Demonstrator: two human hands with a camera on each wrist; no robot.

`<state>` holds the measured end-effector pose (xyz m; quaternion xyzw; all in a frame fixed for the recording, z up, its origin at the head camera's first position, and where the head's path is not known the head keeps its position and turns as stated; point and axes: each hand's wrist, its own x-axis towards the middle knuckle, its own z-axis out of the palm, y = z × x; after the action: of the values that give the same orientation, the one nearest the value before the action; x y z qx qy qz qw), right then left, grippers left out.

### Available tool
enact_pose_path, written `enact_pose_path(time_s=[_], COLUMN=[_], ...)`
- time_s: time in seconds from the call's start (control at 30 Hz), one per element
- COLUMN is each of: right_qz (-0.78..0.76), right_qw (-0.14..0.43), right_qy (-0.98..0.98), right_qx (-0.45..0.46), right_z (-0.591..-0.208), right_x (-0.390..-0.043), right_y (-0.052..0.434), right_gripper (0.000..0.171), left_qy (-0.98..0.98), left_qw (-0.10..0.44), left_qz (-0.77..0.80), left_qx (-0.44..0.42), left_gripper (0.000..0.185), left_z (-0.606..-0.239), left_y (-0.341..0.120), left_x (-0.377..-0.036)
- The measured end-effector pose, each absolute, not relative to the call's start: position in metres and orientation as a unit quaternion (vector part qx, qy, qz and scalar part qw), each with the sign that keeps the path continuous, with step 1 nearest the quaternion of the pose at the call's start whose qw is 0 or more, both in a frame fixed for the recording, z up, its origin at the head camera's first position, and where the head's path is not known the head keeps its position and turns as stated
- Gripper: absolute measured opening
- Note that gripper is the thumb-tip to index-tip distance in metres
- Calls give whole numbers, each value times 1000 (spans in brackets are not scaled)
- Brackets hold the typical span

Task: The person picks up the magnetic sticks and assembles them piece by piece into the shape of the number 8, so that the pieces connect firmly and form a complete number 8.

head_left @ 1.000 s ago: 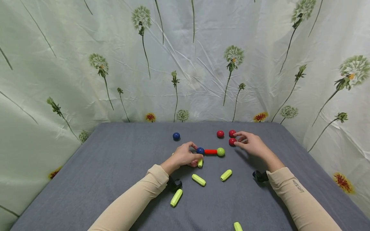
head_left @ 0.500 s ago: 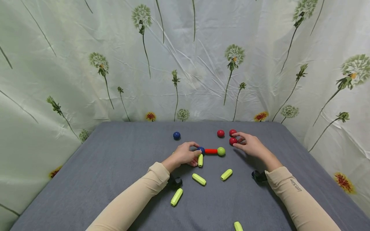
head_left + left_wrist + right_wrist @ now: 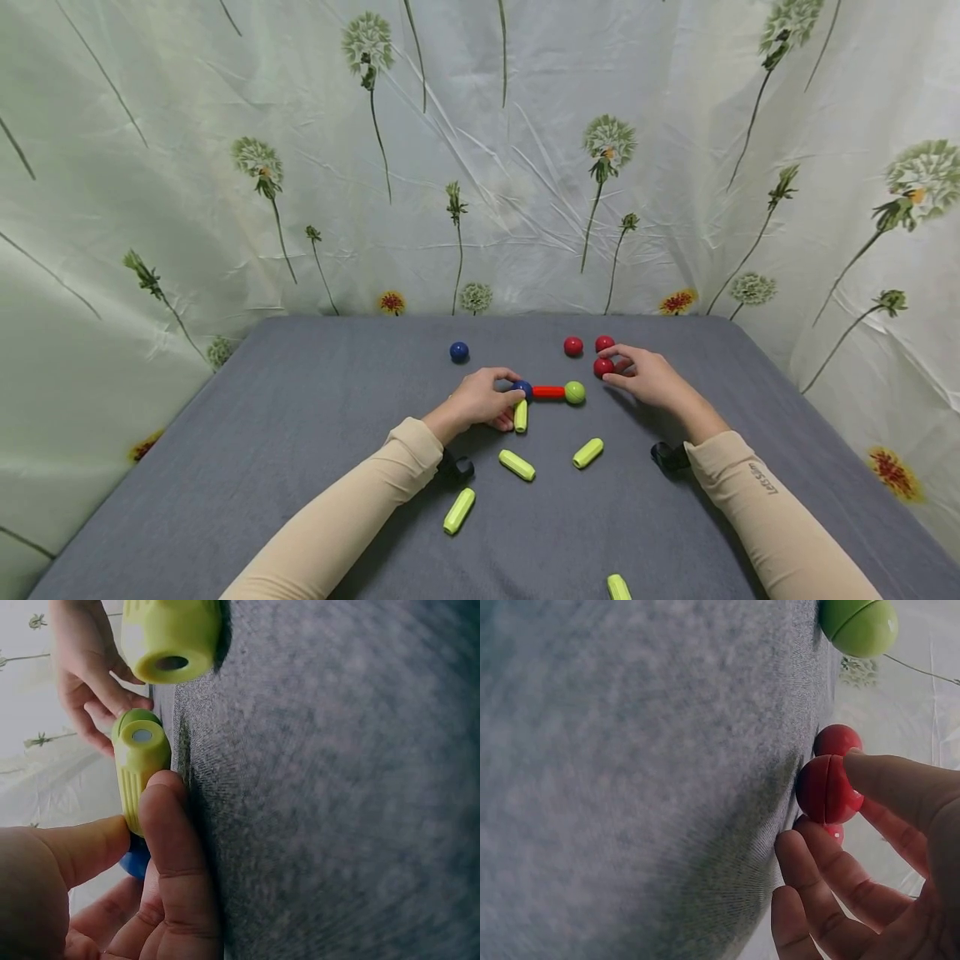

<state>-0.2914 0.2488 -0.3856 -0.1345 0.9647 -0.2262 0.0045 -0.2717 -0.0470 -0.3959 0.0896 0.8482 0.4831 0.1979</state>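
Observation:
My left hand pinches a blue ball and the yellow-green rod that meets it and points toward me. From the same blue ball a red rod runs right to a green ball. Both rods lie low over the cloth. Further right, my right hand has thumb and fingers around the nearest red ball; the thumb touches its side in the right wrist view. Two more red balls, one on the left and one behind, sit close by.
Several loose yellow-green rods lie nearer to me, among them a middle rod, a right rod and a left rod. Another blue ball rests farther back. Grey cloth covers the table, with a flowered curtain behind it.
The nearest red ball shifts very slightly left with my right hand at it. My left hand keeps its hold on the blue ball and rod, almost still.

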Motion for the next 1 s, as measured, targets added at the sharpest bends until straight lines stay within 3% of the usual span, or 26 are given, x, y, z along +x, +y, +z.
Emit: enact_pose_path(time_s=[1.0], right_qz=[-259], right_qw=[16], right_qy=[955], right_qx=[-144], right_z=[-384], right_x=[-274], right_y=[249], right_gripper=[34], left_qy=[853], left_qw=[200], left_qz=[476], left_qx=[79], left_gripper=[29], left_z=[-396], left_y=[-42], left_x=[-284])
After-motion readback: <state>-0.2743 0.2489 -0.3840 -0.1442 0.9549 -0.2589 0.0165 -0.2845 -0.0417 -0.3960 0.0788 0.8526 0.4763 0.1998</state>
